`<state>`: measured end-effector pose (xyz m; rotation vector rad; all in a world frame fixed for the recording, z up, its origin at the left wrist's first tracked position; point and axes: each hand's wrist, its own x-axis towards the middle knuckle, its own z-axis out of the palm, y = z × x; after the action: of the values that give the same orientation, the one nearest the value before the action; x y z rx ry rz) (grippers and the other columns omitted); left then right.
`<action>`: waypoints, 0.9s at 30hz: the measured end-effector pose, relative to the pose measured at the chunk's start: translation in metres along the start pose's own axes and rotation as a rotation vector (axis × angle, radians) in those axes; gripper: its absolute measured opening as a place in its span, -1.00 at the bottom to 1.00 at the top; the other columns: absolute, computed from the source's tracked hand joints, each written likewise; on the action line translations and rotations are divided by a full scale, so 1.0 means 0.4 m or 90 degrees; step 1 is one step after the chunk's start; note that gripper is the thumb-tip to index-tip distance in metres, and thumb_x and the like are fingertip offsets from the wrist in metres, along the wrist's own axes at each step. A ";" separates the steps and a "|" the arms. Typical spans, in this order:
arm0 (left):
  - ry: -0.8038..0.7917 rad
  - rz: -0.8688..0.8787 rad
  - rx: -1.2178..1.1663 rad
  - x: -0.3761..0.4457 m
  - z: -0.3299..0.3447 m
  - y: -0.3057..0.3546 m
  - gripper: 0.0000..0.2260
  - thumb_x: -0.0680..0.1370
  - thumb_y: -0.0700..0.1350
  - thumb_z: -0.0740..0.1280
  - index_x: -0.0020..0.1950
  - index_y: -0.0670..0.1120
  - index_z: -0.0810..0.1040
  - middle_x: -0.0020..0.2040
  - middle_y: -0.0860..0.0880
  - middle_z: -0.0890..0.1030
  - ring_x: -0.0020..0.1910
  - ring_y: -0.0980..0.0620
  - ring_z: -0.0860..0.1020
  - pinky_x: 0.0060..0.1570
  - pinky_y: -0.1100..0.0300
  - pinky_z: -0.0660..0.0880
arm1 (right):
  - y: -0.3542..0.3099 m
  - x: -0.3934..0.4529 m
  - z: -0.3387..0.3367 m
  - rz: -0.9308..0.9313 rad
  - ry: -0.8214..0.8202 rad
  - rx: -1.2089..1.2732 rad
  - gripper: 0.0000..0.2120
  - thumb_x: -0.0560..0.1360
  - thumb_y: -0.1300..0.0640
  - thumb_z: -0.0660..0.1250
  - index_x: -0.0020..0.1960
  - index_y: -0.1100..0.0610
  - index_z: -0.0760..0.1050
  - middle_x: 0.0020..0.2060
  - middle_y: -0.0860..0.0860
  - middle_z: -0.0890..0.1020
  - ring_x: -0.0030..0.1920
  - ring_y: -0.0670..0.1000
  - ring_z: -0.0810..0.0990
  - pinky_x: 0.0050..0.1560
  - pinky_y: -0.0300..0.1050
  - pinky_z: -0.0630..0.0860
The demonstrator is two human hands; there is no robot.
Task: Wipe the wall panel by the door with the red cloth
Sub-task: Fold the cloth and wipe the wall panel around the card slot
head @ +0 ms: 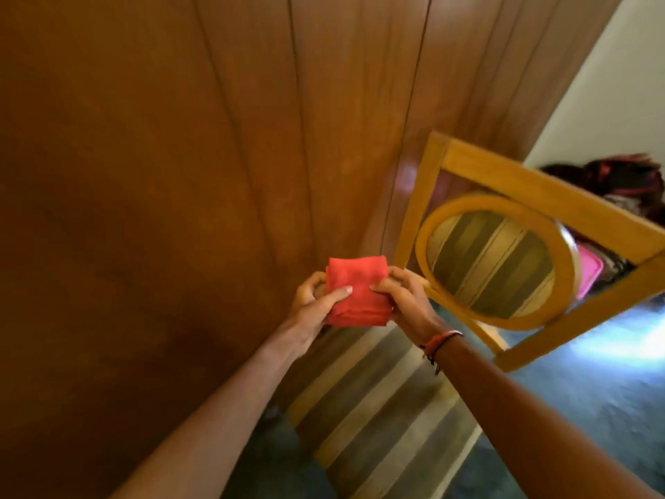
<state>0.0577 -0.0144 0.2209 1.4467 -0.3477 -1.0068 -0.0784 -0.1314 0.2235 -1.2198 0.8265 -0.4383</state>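
Two bare forearms reach in from 6 o'clock. Brown wood wall panel (151, 174) fills 9 to 12 o'clock; a wooden chair (500, 268) stands at 3 o'clock, near enough to knock. At centre, the folded red cloth (356, 293), not touching the panel, could unfold if loosened. Left hand (316, 300) and right hand (403, 297) pinch its opposite edges, fingers curled.

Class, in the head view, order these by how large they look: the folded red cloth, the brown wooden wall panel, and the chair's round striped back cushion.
1. Brown wooden wall panel
2. Round striped back cushion
3. Folded red cloth

This is apparent size only.
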 end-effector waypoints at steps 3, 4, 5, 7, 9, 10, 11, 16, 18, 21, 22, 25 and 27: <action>0.010 0.108 0.003 -0.098 -0.038 0.197 -0.70 0.24 -0.02 0.61 -0.14 0.04 0.58 -0.18 0.03 0.72 -0.17 0.04 0.68 -0.19 0.12 0.59 | -0.190 -0.047 0.086 -0.107 -0.037 0.000 -0.74 0.37 0.19 0.42 0.06 0.13 0.62 -0.12 0.02 0.75 -0.07 0.01 0.70 -0.01 -0.02 0.63; 0.013 0.141 0.004 -0.133 -0.054 0.255 -0.67 0.21 0.01 0.62 -0.13 0.05 0.58 -0.17 0.03 0.74 -0.18 0.06 0.69 -0.23 0.14 0.60 | -0.246 -0.067 0.116 -0.140 -0.055 0.000 -0.74 0.35 0.19 0.42 0.04 0.13 0.62 -0.12 0.03 0.73 -0.08 0.01 0.69 0.01 0.00 0.60; 0.018 0.181 0.004 -0.174 -0.076 0.320 -0.64 0.21 0.01 0.63 -0.10 0.05 0.58 -0.14 0.02 0.75 -0.18 0.06 0.70 -0.25 0.15 0.60 | -0.309 -0.090 0.156 -0.176 -0.077 0.002 -0.75 0.34 0.20 0.41 0.02 0.13 0.61 -0.13 0.03 0.72 -0.09 0.01 0.68 0.01 0.00 0.58; 0.034 0.243 0.000 -0.249 -0.116 0.424 -0.59 0.26 -0.07 0.63 0.01 0.04 0.55 -0.06 -0.04 0.77 -0.14 0.02 0.72 -0.22 0.13 0.62 | -0.413 -0.135 0.231 -0.233 -0.116 0.008 -0.77 0.33 0.23 0.39 -0.01 0.12 0.60 -0.15 0.00 0.71 -0.13 -0.02 0.67 -0.03 -0.06 0.57; 0.064 0.308 0.002 -0.340 -0.168 0.523 -0.57 0.33 -0.16 0.62 0.10 0.02 0.51 0.00 -0.08 0.77 -0.10 -0.02 0.73 -0.17 0.08 0.63 | -0.505 -0.188 0.319 -0.291 -0.161 0.010 -0.77 0.33 0.25 0.39 -0.02 0.13 0.58 -0.16 -0.01 0.70 -0.16 -0.05 0.67 -0.09 -0.16 0.59; 0.082 0.340 0.003 -0.383 -0.197 0.564 -0.57 0.36 -0.19 0.60 0.11 0.03 0.50 0.00 -0.09 0.77 -0.09 -0.04 0.73 -0.14 0.07 0.64 | -0.542 -0.213 0.362 -0.323 -0.181 0.005 -0.77 0.34 0.27 0.39 -0.01 0.15 0.57 -0.16 -0.01 0.70 -0.16 -0.07 0.67 -0.10 -0.20 0.60; 0.105 0.379 0.008 -0.435 -0.231 0.608 -0.58 0.37 -0.20 0.59 0.10 0.04 0.49 0.01 -0.10 0.77 -0.08 -0.06 0.73 -0.12 0.05 0.65 | -0.580 -0.242 0.413 -0.354 -0.203 0.000 -0.77 0.37 0.30 0.41 0.03 0.19 0.57 -0.14 0.00 0.69 -0.14 -0.08 0.67 -0.10 -0.23 0.60; 0.251 0.568 0.056 -0.681 -0.389 0.747 -0.62 0.37 -0.14 0.57 -0.01 0.15 0.45 -0.06 -0.09 0.75 -0.15 0.06 0.72 -0.22 0.22 0.65 | -0.702 -0.400 0.649 -0.504 -0.268 -0.057 -0.79 0.53 0.43 0.39 0.16 0.39 0.58 -0.08 0.02 0.69 -0.08 -0.14 0.67 -0.07 -0.22 0.64; 0.331 0.623 0.092 -0.772 -0.437 0.778 -0.63 0.39 -0.07 0.55 -0.04 0.23 0.41 -0.07 -0.08 0.72 -0.19 0.09 0.71 -0.27 0.23 0.62 | -0.734 -0.462 0.739 -0.536 -0.297 -0.043 -0.82 0.51 0.42 0.43 0.11 0.36 0.61 -0.11 0.04 0.70 -0.10 -0.12 0.68 -0.07 -0.27 0.64; 0.497 0.706 0.193 -0.911 -0.513 0.813 -0.63 0.47 -0.05 0.49 0.03 0.18 0.32 0.00 -0.12 0.63 -0.13 0.03 0.67 -0.21 0.18 0.60 | -0.766 -0.563 0.882 -0.578 -0.352 -0.025 -0.84 0.49 0.39 0.47 0.06 0.26 0.64 -0.12 0.09 0.72 -0.12 -0.05 0.68 -0.07 -0.28 0.64; 0.559 0.736 0.226 -0.963 -0.541 0.820 -0.63 0.50 -0.09 0.47 0.07 0.12 0.30 0.02 -0.10 0.57 -0.09 0.01 0.64 -0.16 0.16 0.60 | -0.771 -0.601 0.935 -0.593 -0.376 -0.023 -0.84 0.48 0.38 0.49 0.05 0.25 0.64 -0.12 0.08 0.73 -0.13 -0.07 0.69 -0.08 -0.30 0.64; 0.721 0.806 0.292 -1.091 -0.604 0.825 -0.67 0.56 -0.23 0.39 0.11 -0.03 0.24 -0.03 0.06 0.43 -0.05 0.02 0.55 -0.03 0.03 0.56 | -0.769 -0.706 1.065 -0.632 -0.427 -0.034 -0.80 0.48 0.28 0.54 0.09 0.26 0.66 -0.03 0.11 0.78 -0.05 0.00 0.76 0.01 -0.14 0.67; 0.815 0.835 0.315 -1.171 -0.649 0.820 -0.70 0.59 -0.25 0.33 0.10 -0.04 0.22 -0.03 0.06 0.43 -0.03 0.01 0.55 0.01 -0.03 0.57 | -0.763 -0.778 1.154 -0.668 -0.462 -0.068 -0.74 0.49 0.20 0.54 0.15 0.25 0.67 0.04 0.13 0.78 0.05 0.10 0.76 0.09 -0.02 0.67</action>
<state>0.0997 0.4418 0.6508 1.5427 -0.4564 1.1131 0.1096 0.2879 0.6616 -1.7035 -0.4775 -0.7148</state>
